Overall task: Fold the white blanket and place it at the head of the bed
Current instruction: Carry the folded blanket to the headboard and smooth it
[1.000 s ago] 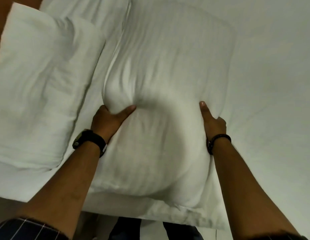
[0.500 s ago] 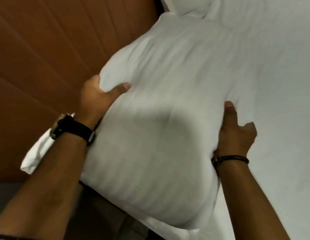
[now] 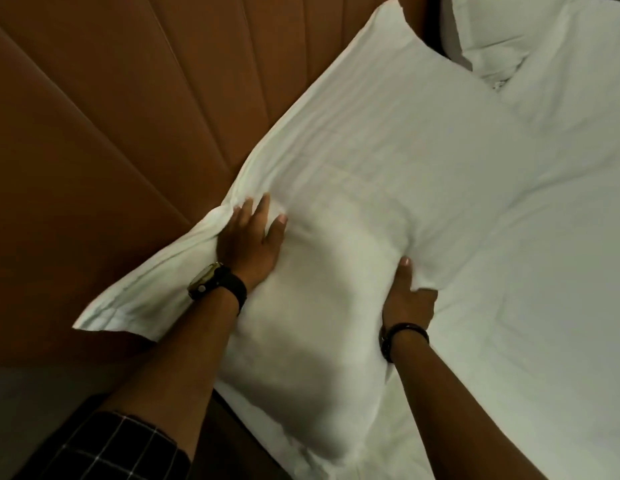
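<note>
The pillow (image 3: 370,161) lies against the headboard (image 3: 128,133); open sheet (image 3: 544,289) on its far side.

Dim warm light, soft shadows under forearms, slight blur, wide-angle bending at edges

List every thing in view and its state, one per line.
pillow: lying against the headboard, held at both sides
left hand: flat, pressing the pillow's headboard side
right hand: gripping the pillow's other side
second pillow: at the head, untouched
bed sheet: spread, lightly creased
headboard: upright, padded
</note>
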